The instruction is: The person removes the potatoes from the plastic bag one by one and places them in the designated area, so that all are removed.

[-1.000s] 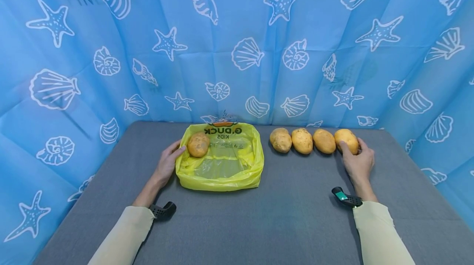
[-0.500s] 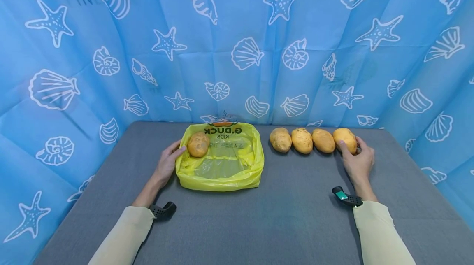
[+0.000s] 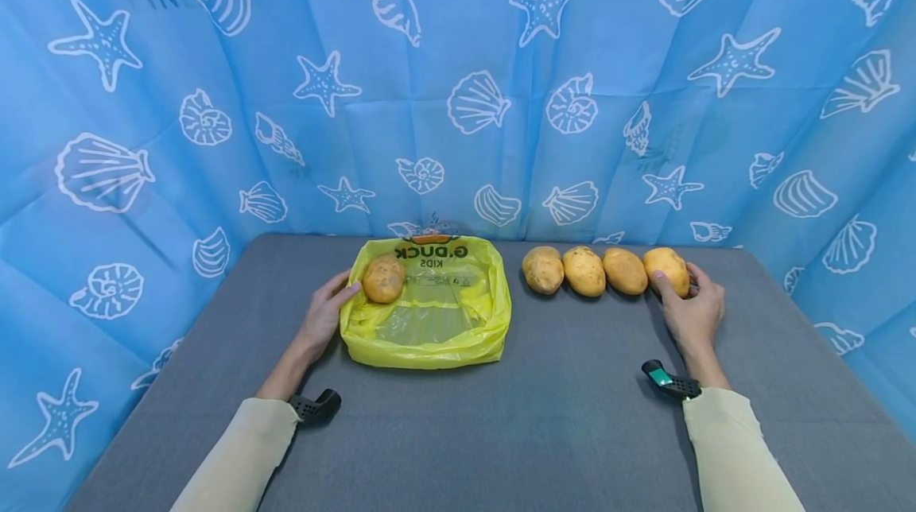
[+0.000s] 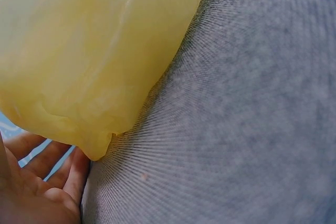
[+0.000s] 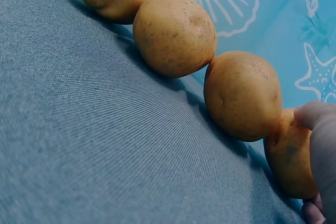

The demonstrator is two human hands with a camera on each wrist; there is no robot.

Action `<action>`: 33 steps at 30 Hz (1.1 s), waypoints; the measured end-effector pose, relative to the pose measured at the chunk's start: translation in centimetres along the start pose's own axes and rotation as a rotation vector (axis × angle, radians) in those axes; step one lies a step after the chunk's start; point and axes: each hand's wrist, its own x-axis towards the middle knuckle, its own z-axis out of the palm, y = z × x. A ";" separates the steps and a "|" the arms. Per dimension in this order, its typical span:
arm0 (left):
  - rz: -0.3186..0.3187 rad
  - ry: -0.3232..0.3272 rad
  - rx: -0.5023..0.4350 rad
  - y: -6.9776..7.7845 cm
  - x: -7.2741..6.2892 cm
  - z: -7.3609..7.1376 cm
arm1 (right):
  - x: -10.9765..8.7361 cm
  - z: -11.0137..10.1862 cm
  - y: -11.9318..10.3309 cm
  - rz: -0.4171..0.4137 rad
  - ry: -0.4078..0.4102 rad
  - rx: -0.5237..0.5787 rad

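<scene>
A yellow plastic bag [image 3: 429, 354] stands with its mouth spread wide, left of the table's middle. One potato [image 3: 383, 279] lies inside it by the left wall. My left hand [image 3: 321, 320] rests against the bag's left side with fingers extended, thumb at the rim; the left wrist view shows the fingers beside the bag's yellow wall [image 4: 105, 51]. To the right, several potatoes stand in a row. My right hand [image 3: 692, 317] holds the rightmost potato [image 3: 665, 267] between thumb and fingers, still on the table. That potato [image 5: 289, 153] touches its neighbour [image 5: 242, 95] in the right wrist view.
Two more potatoes [image 3: 542, 270] [image 3: 584, 271] and a third [image 3: 626, 271] continue the row near the back edge. Grey cloth covers the table [image 3: 544, 432]. Behind and beside it hangs a blue curtain [image 3: 458, 35] with white shell prints.
Between the first frame and the second, the right hand's potato shifts slightly left, closer to the row. The left hand and the bag keep their places.
</scene>
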 end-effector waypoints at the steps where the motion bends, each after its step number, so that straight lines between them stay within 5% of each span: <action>1: -0.001 0.000 -0.001 0.0 0.0 0.0 | 0.0 0.0 0.0 0.003 -0.003 -0.002; 33: -0.003 0.003 -0.002 -0.1 0.2 0.0 | 0.1 0.0 -0.1 -0.001 -0.008 -0.006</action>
